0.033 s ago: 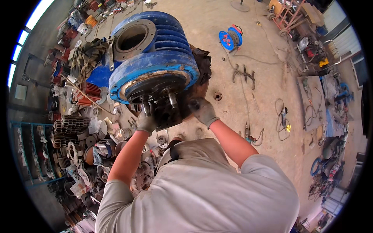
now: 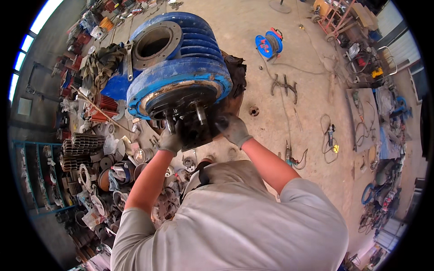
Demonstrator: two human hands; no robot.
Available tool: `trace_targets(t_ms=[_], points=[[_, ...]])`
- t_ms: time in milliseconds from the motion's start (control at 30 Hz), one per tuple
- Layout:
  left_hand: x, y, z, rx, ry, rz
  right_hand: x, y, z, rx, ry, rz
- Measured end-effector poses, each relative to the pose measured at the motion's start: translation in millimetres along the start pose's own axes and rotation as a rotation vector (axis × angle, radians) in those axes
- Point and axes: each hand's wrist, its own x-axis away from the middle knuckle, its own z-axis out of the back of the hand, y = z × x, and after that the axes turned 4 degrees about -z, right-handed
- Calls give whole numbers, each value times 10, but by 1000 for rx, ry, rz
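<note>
A big blue ribbed machine housing (image 2: 181, 67), with a round flanged opening on top, stands before me. Two bright metal shafts (image 2: 200, 114) stick out of its black greasy near face. Below them is a dark greasy metal part (image 2: 194, 135), its shape hard to make out. My left hand (image 2: 171, 142), in a grey work glove, is at that part's left side beside the left shaft; its fingers are hidden. At the right side, my gloved right hand (image 2: 235, 128) has blackened fingers curled against the dark part. A wrench (image 2: 129, 65) lies on the housing beside the opening.
Heaps of metal parts (image 2: 108, 180) crowd the floor at left. On the right floor are a blue cable reel (image 2: 269, 44), a gear puller (image 2: 285, 86), a drill (image 2: 288, 155) and an angle grinder (image 2: 331, 133). Cloth (image 2: 101, 63) hangs left of the housing.
My right hand has shifted very slightly at the dark part. Otherwise the scene looks the same.
</note>
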Motion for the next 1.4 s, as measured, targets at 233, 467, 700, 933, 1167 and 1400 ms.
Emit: trace_targets(t_ms=[233,467,700,933,1167,1400], points=[[-175,-230,-66,-128,127,-245,-565,-405,-491,241,-279,57],[-239,-179,-160,-206,128,-362,-630,-730,-405,303,-534,-92],[-47,-194,-466,410,80,42,-385,-755,-602,204,-287,-158],[-102,-43,-380,560,178,358,-315,-184,-898,286,-215,188],[-48,69,-345,492,263,455,-379,-542,-821,299,-290,-216],[-76,172,-367,353,260,261,-286,-400,-877,333,-312,-135]])
